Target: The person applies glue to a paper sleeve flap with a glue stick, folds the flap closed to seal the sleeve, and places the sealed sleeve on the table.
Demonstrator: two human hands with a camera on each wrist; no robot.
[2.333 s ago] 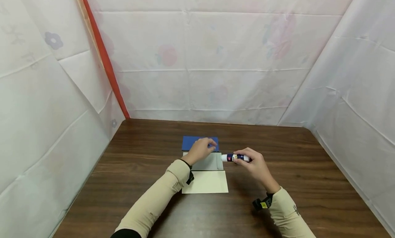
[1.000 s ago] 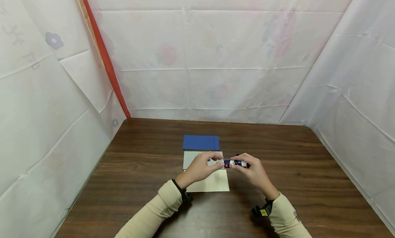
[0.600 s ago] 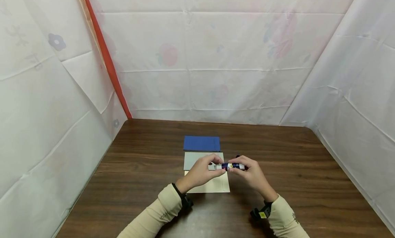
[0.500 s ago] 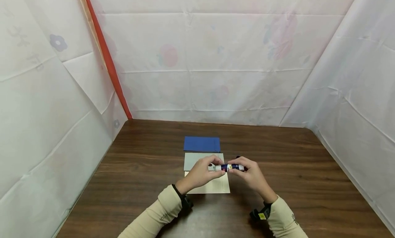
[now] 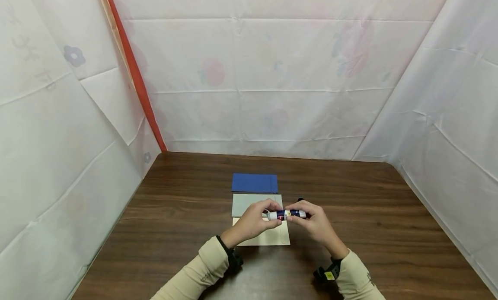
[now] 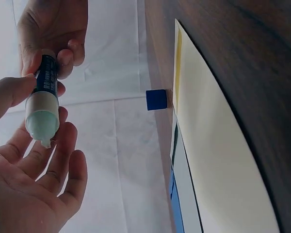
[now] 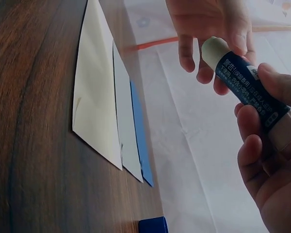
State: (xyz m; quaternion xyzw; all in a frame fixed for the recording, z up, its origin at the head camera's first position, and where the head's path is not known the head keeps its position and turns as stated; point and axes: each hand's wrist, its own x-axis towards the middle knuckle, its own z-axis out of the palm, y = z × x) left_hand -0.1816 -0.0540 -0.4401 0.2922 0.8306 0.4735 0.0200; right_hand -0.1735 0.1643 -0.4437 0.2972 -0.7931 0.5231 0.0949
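An uncapped glue stick (image 5: 286,215) lies level between both hands above the envelopes, its pale glue end pointing left. My left hand (image 5: 253,220) pinches it near that end with thumb and forefinger; the other fingers are spread in the left wrist view. My right hand (image 5: 317,224) grips the dark blue barrel (image 7: 247,90) toward its base. A little glue sticks out at the rim of the open end (image 6: 43,126). Below are a cream envelope (image 5: 264,238), a grey-green envelope (image 5: 241,202) and a blue envelope (image 5: 254,183), lined up front to back.
The blue cap (image 6: 156,100) stands on the brown wooden table (image 5: 186,196), beyond the right hand and right of the envelopes. White patterned sheets (image 5: 253,75) hang around the back and sides, with a red strip (image 5: 134,71) at the back left corner.
My left hand has come from over the grey-green and blue envelopes to the glue stick's open end and now pinches it. Both hands then drift slightly nearer and left with it.
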